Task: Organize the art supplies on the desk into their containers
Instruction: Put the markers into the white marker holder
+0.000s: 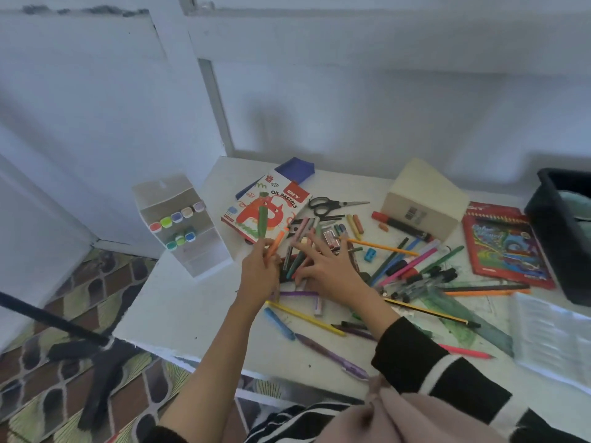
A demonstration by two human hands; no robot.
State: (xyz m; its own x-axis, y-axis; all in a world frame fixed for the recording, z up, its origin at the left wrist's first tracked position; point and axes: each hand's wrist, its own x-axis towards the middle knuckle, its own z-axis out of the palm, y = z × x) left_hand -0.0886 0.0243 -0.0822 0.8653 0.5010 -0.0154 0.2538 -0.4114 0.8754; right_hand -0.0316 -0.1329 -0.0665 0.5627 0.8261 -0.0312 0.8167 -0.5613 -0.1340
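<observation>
Task barely begun: pens (329,353), pencils (307,318) lay loose across worktop (179,314). Left hand (260,266) gripped green and orange sticks (263,222); right hand (329,270) spread flat, fingers straight, on pile (297,257). Beyond, clear rack (179,225) held few markers; pastel box (268,212) lay flat; black bin (550,219) contents unclear

Head view, above, facing down, desk (179,302) near

White wall (351,107), patterned floor (64,289)
</observation>
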